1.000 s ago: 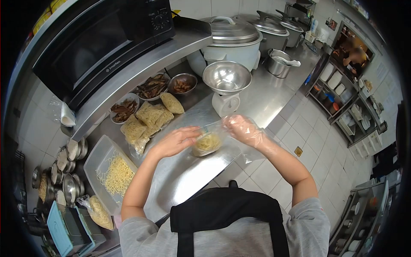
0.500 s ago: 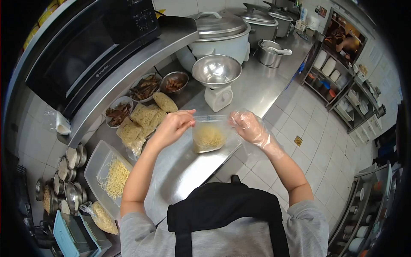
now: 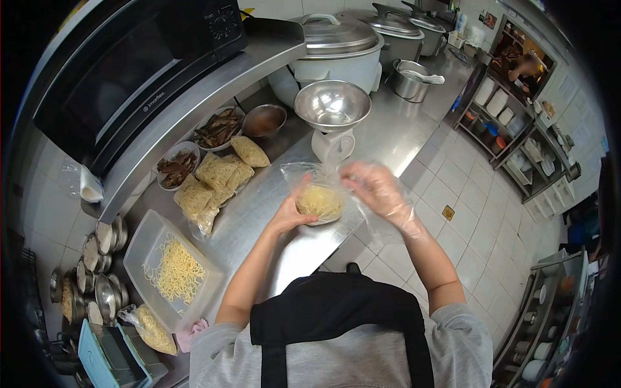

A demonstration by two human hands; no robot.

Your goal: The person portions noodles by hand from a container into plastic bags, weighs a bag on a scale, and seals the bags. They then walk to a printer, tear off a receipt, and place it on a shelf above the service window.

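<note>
A clear plastic bag of noodles (image 3: 319, 202) hangs over the front edge of the steel counter. My bare left hand (image 3: 295, 210) grips the bag from its left side, thumb across the lower front and fingers along the side. My right hand (image 3: 378, 187), in a clear plastic glove, is at the bag's upper right, its fingers bent and blurred; whether they hold the bag's top cannot be made out. Just beyond stands a white scale (image 3: 333, 146) with a steel bowl (image 3: 332, 106) on top. Loose noodles (image 3: 176, 271) lie in a clear plastic tub (image 3: 208, 284) at the left.
Filled noodle bags (image 3: 217, 171) lie left of the scale, near bowls of dark food (image 3: 178, 169). A microwave (image 3: 142, 71) sits on a raised shelf (image 3: 187, 90). Large lidded pots (image 3: 339, 58) line the back. A person (image 3: 527, 70) shows through the far opening.
My left hand has moved from the bag's top left corner down to its side and lower part. The bag's top is no longer stretched flat between both hands. My right hand has shifted slightly.
</note>
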